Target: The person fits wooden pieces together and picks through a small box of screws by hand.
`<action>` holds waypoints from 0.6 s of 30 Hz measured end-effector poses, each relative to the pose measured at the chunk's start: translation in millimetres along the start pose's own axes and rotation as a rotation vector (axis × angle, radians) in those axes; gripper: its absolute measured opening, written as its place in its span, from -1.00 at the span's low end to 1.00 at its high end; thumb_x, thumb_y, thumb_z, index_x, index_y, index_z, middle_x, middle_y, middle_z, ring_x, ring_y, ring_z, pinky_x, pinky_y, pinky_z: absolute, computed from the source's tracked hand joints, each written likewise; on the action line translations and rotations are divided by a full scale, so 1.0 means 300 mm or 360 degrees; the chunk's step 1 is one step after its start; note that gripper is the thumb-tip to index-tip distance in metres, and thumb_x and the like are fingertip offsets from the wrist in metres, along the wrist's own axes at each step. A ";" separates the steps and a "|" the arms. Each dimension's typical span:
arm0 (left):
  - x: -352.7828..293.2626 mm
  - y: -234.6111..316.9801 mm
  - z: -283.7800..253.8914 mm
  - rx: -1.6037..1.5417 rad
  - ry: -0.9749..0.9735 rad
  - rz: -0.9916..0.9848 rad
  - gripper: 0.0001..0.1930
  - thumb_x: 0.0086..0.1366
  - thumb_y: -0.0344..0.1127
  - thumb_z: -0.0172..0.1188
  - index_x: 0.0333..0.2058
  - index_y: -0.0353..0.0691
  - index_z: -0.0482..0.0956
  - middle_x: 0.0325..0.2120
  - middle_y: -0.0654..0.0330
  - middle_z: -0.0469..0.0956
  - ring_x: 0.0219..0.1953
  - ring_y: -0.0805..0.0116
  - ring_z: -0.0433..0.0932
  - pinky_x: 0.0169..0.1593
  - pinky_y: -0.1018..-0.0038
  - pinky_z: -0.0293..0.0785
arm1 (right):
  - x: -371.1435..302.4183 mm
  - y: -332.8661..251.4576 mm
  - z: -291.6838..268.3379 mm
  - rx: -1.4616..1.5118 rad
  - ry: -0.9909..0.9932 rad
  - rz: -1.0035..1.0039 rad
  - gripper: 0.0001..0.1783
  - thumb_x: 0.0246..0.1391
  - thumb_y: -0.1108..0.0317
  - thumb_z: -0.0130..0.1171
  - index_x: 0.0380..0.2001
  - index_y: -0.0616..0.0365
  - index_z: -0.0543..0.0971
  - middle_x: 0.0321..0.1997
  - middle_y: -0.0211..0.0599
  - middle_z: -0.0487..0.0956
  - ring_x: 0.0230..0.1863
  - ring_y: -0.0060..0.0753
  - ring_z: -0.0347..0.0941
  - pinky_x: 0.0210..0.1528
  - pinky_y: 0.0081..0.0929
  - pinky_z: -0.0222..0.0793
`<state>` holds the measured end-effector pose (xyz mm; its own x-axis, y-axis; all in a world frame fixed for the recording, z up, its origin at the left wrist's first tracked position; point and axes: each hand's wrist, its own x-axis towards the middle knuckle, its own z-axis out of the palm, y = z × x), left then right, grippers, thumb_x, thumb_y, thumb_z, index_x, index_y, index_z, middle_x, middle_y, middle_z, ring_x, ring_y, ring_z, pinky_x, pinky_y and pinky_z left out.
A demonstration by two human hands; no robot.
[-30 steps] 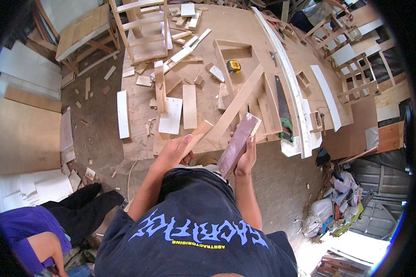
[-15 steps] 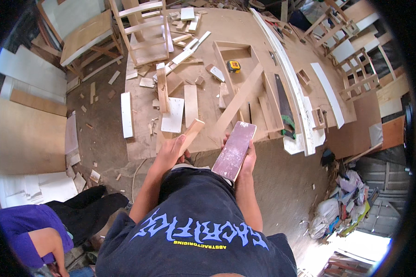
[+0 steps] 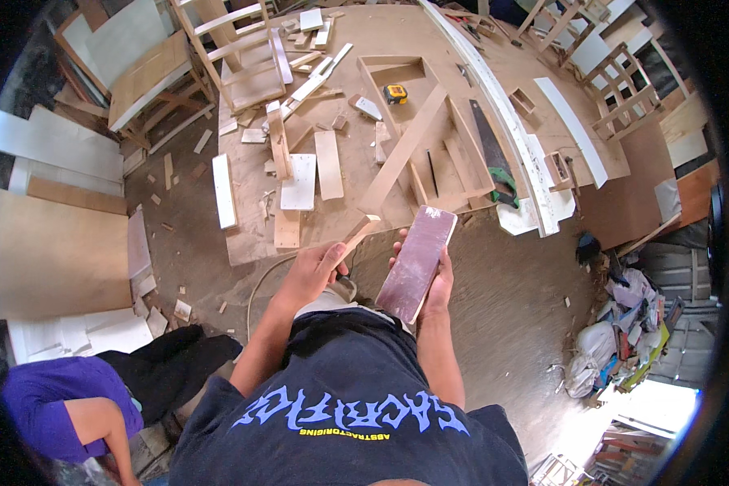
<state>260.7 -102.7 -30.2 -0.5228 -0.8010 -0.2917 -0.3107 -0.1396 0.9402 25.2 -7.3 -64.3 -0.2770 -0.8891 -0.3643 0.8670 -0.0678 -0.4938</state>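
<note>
My left hand [image 3: 312,274] is closed round a light wooden strip [image 3: 354,236], whose free end points up and to the right. In my right hand [image 3: 437,283] lies a sanding block [image 3: 417,263], a flat board faced with purplish abrasive and dusted white. Its coated face is turned up, and my fingers wrap its edges from beneath. The strip and the block are close together but apart. Both hands are in front of my body, just short of the near edge of the workbench [image 3: 243,243].
A wooden frame [image 3: 483,174] on the bench holds a yellow tape measure [image 3: 394,94]; a green-handled handsaw [image 3: 504,186] lies beside it. Offcuts [image 3: 299,182] and a small slatted chair frame [image 3: 227,53] are at the left. A person in purple [image 3: 73,405] is at lower left.
The wooden strip has turned, so its narrow edge now shows more. The sanding block has shifted slightly right and stands a little steeper. My view has moved, sliding the bench upward.
</note>
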 end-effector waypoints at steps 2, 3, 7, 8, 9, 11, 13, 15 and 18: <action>-0.056 0.004 0.016 0.0021 0.0057 -0.0019 -0.39 0.61 0.14 -0.07 -0.30 -0.33 0.65 -0.51 0.25 0.60 -0.50 0.54 0.44 -0.40 0.50 0.38 | -0.033 0.037 -0.006 -0.0044 -0.0061 0.0045 -0.26 0.46 -0.14 -0.18 0.42 0.23 0.30 0.35 -0.02 0.50 0.17 -0.07 0.55 0.13 -0.04 0.58; -0.091 0.005 0.017 0.0036 0.0073 -0.0016 -0.41 0.61 0.13 -0.06 -0.33 -0.32 0.63 -0.52 0.28 0.56 -0.50 0.56 0.41 -0.41 0.51 0.34 | -0.050 0.057 -0.008 -0.0087 -0.0142 0.0051 -0.26 0.46 -0.13 -0.17 0.43 0.23 0.29 0.37 -0.03 0.49 0.20 -0.09 0.53 0.16 -0.08 0.57; -0.188 -0.060 0.037 0.0082 0.0206 0.0010 -0.46 0.60 0.09 -0.02 -0.28 -0.32 0.64 -0.53 0.32 0.51 -0.48 0.55 0.40 -0.39 0.51 0.33 | -0.082 0.102 0.004 -0.0294 -0.0210 0.0070 -0.25 0.45 -0.12 -0.14 0.46 0.22 0.25 0.38 0.01 0.47 0.20 -0.08 0.54 0.16 -0.12 0.59; -0.207 -0.095 0.038 0.0112 0.0219 0.0025 -0.48 0.60 0.07 0.00 -0.22 -0.32 0.66 -0.53 0.33 0.50 -0.47 0.55 0.39 -0.38 0.51 0.33 | -0.094 0.112 0.003 -0.0343 -0.0229 0.0068 -0.24 0.44 -0.11 -0.11 0.47 0.22 0.25 0.39 0.02 0.46 0.22 -0.09 0.53 0.18 -0.13 0.57; -0.218 -0.100 0.047 0.0130 0.0225 0.0054 -0.49 0.59 0.06 0.01 -0.15 -0.33 0.68 -0.52 0.33 0.49 -0.46 0.56 0.39 -0.38 0.52 0.33 | -0.103 0.103 0.004 -0.0406 -0.0248 0.0051 -0.24 0.42 -0.10 -0.08 0.47 0.22 0.24 0.41 0.02 0.45 0.24 -0.09 0.51 0.20 -0.15 0.56; -0.250 -0.099 0.065 0.0089 0.0261 0.0023 -0.52 0.58 0.04 0.04 0.01 -0.32 0.66 -0.51 0.35 0.49 -0.44 0.56 0.39 -0.36 0.52 0.33 | -0.139 0.090 0.007 -0.0506 -0.0333 -0.0026 -0.24 0.37 0.03 0.04 0.48 0.22 0.23 0.41 -0.02 0.44 0.26 -0.13 0.49 0.23 -0.18 0.48; -0.263 -0.091 0.082 0.0051 0.0276 0.0008 -0.53 0.56 0.01 0.08 0.10 -0.31 0.65 -0.45 0.28 0.55 -0.38 0.53 0.44 -0.30 0.50 0.37 | -0.158 0.073 0.014 -0.0632 -0.0400 -0.0123 -0.20 0.30 0.13 0.14 0.50 0.22 0.21 0.41 -0.04 0.44 0.26 -0.16 0.48 0.24 -0.20 0.43; -0.269 -0.093 0.102 0.0013 0.0262 -0.0011 -0.54 0.53 -0.03 0.15 0.13 -0.30 0.62 -0.36 0.13 0.67 -0.28 0.47 0.56 -0.18 0.46 0.47 | -0.177 0.060 0.024 -0.0786 -0.0430 -0.0229 -0.13 0.21 0.18 0.22 0.51 0.22 0.18 0.39 -0.05 0.43 0.24 -0.18 0.47 0.23 -0.21 0.42; -0.265 -0.095 0.133 -0.0042 0.0287 0.0081 -0.55 0.50 -0.08 0.22 0.14 -0.34 0.61 -0.25 0.08 0.70 -0.18 0.43 0.61 -0.06 0.44 0.52 | -0.208 0.049 0.055 -0.1043 -0.0328 -0.0330 -0.04 0.02 0.11 0.31 0.45 0.24 0.24 0.29 -0.05 0.48 0.22 -0.18 0.46 0.25 -0.24 0.42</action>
<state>279.6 -12.0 -40.9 -0.3859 -0.8985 -0.2095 -0.2650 -0.1096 0.9580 62.1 39.6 -35.8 -0.2690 -0.9592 -0.0867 0.3596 -0.0165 -0.9330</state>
